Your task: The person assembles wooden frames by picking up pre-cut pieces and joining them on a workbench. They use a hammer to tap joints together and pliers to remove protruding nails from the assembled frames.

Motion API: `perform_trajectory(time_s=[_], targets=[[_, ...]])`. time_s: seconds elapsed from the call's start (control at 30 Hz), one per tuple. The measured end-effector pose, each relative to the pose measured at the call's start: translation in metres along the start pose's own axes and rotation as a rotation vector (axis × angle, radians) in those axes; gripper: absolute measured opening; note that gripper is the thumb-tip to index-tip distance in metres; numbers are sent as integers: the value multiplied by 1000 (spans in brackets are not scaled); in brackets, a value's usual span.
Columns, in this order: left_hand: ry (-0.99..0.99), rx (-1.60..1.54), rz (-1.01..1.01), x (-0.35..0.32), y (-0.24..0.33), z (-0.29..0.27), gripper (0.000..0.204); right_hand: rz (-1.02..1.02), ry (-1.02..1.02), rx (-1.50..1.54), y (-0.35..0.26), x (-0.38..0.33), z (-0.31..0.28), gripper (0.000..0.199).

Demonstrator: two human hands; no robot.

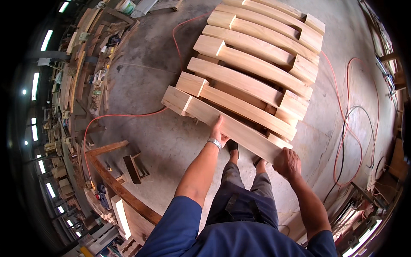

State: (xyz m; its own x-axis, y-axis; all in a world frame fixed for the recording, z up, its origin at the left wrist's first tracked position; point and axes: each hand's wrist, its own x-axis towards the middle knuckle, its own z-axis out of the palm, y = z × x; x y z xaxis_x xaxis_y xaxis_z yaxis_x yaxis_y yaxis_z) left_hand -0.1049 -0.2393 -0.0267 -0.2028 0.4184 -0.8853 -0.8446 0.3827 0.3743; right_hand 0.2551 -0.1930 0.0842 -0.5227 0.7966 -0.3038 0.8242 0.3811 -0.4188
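Note:
A light wooden pallet-like frame (257, 64) of several parallel boards lies on the concrete floor in front of me. Its nearest board (239, 130) runs from upper left to lower right. My left hand (218, 132), with a silver wristband, grips the near edge of that board around its middle. My right hand (287, 162) is closed over the board's right end. Both forearms come up from the lower edge, and my shoes stand just below the board.
Orange cables (342, 124) loop over the floor at the right and another orange cable (124, 116) runs at the left. A dark wooden beam (122, 190) and small wood offcuts (135, 168) lie at lower left. Cluttered workbenches (90, 73) line the left side.

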Motion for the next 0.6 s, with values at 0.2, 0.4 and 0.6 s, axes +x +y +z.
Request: perform_trajectory(time_s=[0.2, 0.4, 0.6], targets=[[115, 480, -87, 11, -4, -12, 111, 69, -74, -36, 19, 19, 11, 71], [201, 541, 75, 5, -16, -1, 94, 75, 27, -91, 28, 18, 23, 86], [162, 406, 100, 9, -24, -13, 90, 142, -10, -113, 31, 10, 17, 82]])
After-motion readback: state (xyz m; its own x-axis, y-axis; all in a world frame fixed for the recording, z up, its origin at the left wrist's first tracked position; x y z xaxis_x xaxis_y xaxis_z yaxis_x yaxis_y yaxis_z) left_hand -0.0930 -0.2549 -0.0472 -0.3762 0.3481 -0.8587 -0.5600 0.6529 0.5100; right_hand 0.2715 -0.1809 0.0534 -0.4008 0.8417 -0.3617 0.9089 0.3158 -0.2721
